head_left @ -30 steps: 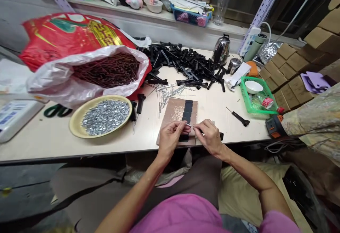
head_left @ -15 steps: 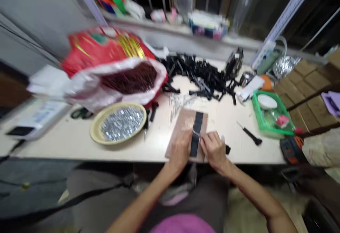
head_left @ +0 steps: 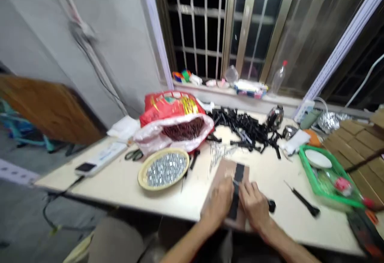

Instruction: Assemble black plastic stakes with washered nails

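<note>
A brown board point(head_left: 220, 175) lies at the table's front edge with a black strip point(head_left: 239, 173) running down it. My left hand point(head_left: 221, 200) rests on the board, fingers bent and closed at the left of the strip. From its fingertips a thin silvery piece point(head_left: 236, 182) reaches across the strip. On the other side, my right hand point(head_left: 253, 202) pinches at the piece's right end; its fingertips are partly blurred. A black-handled tool point(head_left: 271, 205) lies beside my right hand, mostly hidden. Thin silvery pins point(head_left: 218, 153) are scattered just beyond the board.
A cream bowl point(head_left: 143, 181) of small silvery parts stands left, before a red bag point(head_left: 168, 105) of dark brown pieces. Black parts point(head_left: 240, 125) are heaped at the back. To the right lie a black-handled pick point(head_left: 303, 201), a green basket point(head_left: 315, 185) and cardboard boxes point(head_left: 349, 143).
The view has tilted up and swung left, so the table sits lower and further right, and more wall and window show. Both hands remain at the black strip with the silvery piece.
</note>
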{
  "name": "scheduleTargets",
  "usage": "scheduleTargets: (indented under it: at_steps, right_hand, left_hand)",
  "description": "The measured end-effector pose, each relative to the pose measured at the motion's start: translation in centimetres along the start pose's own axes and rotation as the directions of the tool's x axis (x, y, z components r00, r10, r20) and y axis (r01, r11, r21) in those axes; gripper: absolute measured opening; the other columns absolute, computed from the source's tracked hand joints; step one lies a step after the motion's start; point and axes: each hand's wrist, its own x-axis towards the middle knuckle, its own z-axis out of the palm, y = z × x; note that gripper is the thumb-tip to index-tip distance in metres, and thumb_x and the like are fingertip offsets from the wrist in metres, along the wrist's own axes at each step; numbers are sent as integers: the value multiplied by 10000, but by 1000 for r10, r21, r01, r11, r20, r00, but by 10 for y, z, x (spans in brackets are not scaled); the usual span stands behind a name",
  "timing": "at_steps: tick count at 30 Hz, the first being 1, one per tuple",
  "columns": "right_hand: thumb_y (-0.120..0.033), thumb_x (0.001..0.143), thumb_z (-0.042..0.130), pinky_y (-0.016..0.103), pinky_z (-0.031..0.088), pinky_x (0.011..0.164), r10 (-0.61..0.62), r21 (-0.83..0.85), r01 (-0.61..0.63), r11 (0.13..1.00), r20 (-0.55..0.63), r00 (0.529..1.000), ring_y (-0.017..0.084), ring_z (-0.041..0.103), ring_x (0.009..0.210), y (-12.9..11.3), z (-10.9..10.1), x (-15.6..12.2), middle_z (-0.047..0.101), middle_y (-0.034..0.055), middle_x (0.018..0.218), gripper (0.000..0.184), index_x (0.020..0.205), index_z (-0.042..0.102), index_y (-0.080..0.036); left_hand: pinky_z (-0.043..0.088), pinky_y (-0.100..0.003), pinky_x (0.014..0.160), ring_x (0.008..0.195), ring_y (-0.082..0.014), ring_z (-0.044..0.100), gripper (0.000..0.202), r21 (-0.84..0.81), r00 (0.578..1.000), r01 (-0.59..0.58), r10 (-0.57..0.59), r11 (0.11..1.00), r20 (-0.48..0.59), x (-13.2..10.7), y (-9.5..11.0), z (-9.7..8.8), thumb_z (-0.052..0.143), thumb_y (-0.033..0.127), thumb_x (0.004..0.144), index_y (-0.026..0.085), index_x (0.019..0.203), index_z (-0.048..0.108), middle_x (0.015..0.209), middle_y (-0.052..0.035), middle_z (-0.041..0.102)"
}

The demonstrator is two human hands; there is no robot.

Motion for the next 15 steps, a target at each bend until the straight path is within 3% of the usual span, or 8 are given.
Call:
scheduleTargets:
  at_steps: [5, 8, 10, 12, 15]
  right_hand:
    - [-145, 955, 416, 292, 357, 527, 87, 29, -94, 995, 192, 978, 177, 510, 670, -11, -5, 2, 561, 43, 641, 260, 802, 620, -196]
    - [-167, 951, 427, 284, 385, 580, 217, 133, -257, 957, 258, 941, 176, 522, 710, -14, -5, -4, 579, 51, 696, 250, 800, 623, -194]
    - [-182, 934, 449, 275, 426, 632, 337, 248, -416, 875, 305, 891, 171, 544, 739, -14, -5, -7, 591, 49, 740, 219, 804, 624, -194]
    - [-200, 909, 472, 269, 456, 656, 455, 379, -570, 729, 355, 817, 158, 558, 725, -13, -4, -6, 594, 34, 751, 190, 795, 624, -195]
    - [-240, 867, 505, 256, 469, 648, 578, 520, -698, 492, 404, 709, 141, 560, 697, -14, -3, 0, 593, 13, 732, 170, 755, 624, -196]
  left_hand:
    - [493, -300, 645, 716, -224, 664, 283, -104, 999, -16, 13, 994, -34, -2, -6, 3, 300, 157, 918, 154, 888, 581, 755, -113, 651]
    - [479, -296, 646, 673, -198, 631, 273, -220, 997, 8, -25, 975, -72, -4, -7, 7, 316, 170, 916, 168, 819, 571, 700, -77, 611]
    - [475, -287, 648, 653, -175, 605, 256, -355, 994, 56, -86, 933, -71, -4, -5, 7, 361, 211, 913, 171, 801, 588, 686, -54, 600]
    - [473, -269, 616, 619, -150, 582, 255, -571, 981, 158, -196, 806, -5, -2, -2, 5, 420, 294, 902, 160, 838, 628, 689, -36, 614]
    - [477, -240, 592, 600, -117, 571, 320, -848, 924, 313, -344, 427, 167, 4, 3, 2, 568, 422, 815, 138, 908, 682, 716, -22, 655]
